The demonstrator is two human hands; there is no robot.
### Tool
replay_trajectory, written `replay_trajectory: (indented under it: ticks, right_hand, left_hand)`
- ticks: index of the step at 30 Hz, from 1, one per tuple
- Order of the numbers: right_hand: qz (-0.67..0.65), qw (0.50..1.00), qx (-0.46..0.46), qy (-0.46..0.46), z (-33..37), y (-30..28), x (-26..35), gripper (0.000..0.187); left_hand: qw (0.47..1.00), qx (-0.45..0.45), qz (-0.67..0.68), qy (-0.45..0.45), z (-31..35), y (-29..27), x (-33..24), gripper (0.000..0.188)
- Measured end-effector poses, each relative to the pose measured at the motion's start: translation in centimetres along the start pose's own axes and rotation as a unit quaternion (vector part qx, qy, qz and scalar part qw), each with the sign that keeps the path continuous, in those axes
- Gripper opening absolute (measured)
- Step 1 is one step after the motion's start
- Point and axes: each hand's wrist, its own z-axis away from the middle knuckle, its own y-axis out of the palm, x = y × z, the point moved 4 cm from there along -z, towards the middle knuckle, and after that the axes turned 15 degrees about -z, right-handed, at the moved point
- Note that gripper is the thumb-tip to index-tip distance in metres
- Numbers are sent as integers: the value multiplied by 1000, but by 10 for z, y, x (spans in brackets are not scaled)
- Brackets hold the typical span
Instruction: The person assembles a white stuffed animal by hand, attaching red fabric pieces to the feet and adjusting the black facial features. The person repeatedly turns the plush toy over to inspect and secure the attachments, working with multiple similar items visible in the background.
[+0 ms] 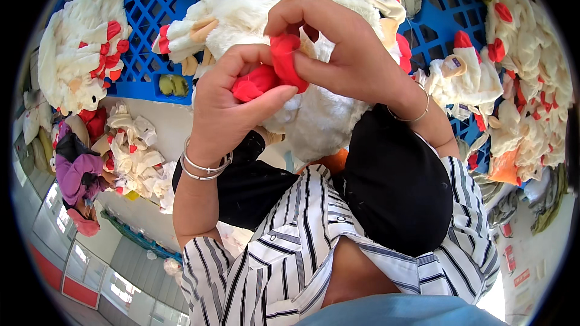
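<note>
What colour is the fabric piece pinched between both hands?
Red fabric piece, held by left hand and right hand; head view.

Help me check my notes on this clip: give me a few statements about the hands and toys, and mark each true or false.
1. Both hands pinch a red fabric piece. True.
2. The left hand wears a glove. False: it is bare, with silver bangles at the wrist.
3. The red piece belongs to a white plush chicken held on the lap. True.
4. The pallet under the toys is green. False: it is blue.
5. The right hand rests flat on the floor. False: it is raised, gripping the red piece.
</note>
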Motion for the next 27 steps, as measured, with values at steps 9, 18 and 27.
replay_trajectory:
  ticks: [9,18,27]
  right_hand:
    - [33,997,-62,5,3,-11,-8,14]
    - [11,994,-79,-78,2,-8,-8,15]
    - [29,991,-98,-84,2,-7,-2,12]
  left_hand:
    - [996,9,-76,-40,0,-2,4,11]
    - [967,-110,-88,212,-9,-10,-12,27]
    - [986,0,-159,42,0,0,5,21]
